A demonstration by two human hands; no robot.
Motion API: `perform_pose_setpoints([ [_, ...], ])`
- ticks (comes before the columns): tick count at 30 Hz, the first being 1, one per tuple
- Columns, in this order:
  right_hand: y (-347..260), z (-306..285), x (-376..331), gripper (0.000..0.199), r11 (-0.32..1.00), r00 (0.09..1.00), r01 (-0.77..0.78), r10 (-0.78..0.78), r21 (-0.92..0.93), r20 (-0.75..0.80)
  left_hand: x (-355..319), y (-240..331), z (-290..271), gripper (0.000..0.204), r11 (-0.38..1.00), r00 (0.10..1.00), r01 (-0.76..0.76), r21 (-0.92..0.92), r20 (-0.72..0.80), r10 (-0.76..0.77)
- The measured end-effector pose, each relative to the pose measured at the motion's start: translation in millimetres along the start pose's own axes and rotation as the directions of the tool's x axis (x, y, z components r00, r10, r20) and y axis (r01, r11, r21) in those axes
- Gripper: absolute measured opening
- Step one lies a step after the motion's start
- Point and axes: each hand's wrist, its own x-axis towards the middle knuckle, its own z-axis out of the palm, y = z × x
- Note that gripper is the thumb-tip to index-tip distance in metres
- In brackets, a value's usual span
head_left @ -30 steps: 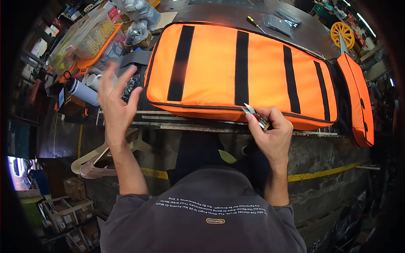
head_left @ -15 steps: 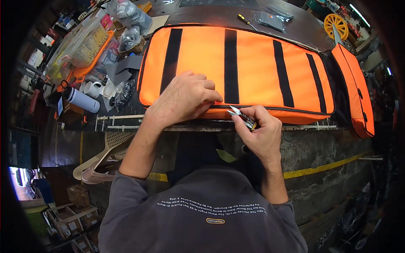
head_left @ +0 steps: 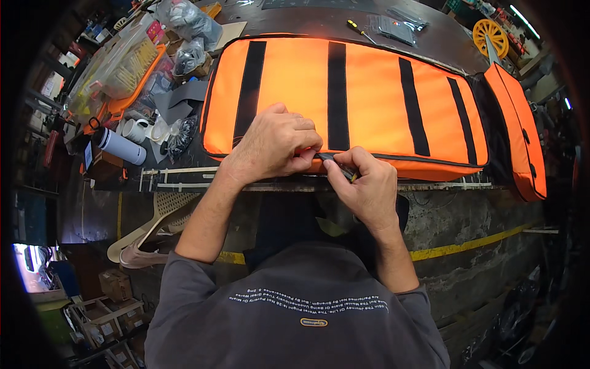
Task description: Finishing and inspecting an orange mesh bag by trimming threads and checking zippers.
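Observation:
A large orange fabric bag [head_left: 375, 92] with black straps across its top and black piping lies on the table in front of me. At its near edge my left hand [head_left: 275, 144] is closed, its fingertips pinched together beside the piping; what they pinch is hidden. Just to the right, my right hand [head_left: 367, 184] is wrapped round a pair of thread snips [head_left: 351, 174] with a dark handle. The snips' tips meet the seam right beside the left fingertips, mostly covered by my fingers.
An orange flap [head_left: 516, 129] hangs over the table's right end. On the left are a white bottle [head_left: 121, 146], a mug [head_left: 135, 130] and clear plastic bins [head_left: 126, 67]. A yellow-handled screwdriver [head_left: 359, 31] lies at the back. A beige chair [head_left: 163, 215] stands below.
My right hand has moved left and slightly up, bringing the snips from beside the bag's edge to my left fingertips. The snips' blades, apart before, are now mostly hidden. The left hand barely shifted.

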Motion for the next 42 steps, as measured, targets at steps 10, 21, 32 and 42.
perform_pose_setpoints([
  [10,-2.8,5.2,3.0,0.022,1.000,1.000,0.013,-0.013,-0.021,0.006,-2.4,0.4,2.2,0.017,0.999,0.997,-0.029,0.014,-0.068,0.030],
  [21,25.6,-31.5,-19.8,0.039,0.965,0.966,-0.112,0.162,0.238,-0.202,-87.0,-59.4,-64.0,0.016,0.824,0.749,0.527,0.209,-0.573,-0.333],
  [32,73.5,-16.6,-27.5,0.041,0.855,0.943,-0.230,0.314,0.466,-0.111,-110.4,-71.5,-13.4,0.078,0.217,0.571,0.280,-0.935,-0.019,-0.821],
  [42,170.1,-63.4,34.9,0.042,0.936,0.891,-0.216,0.306,0.279,-0.337,-69.8,2.6,39.3,0.089,0.813,0.781,0.517,-0.266,-0.241,-0.576],
])
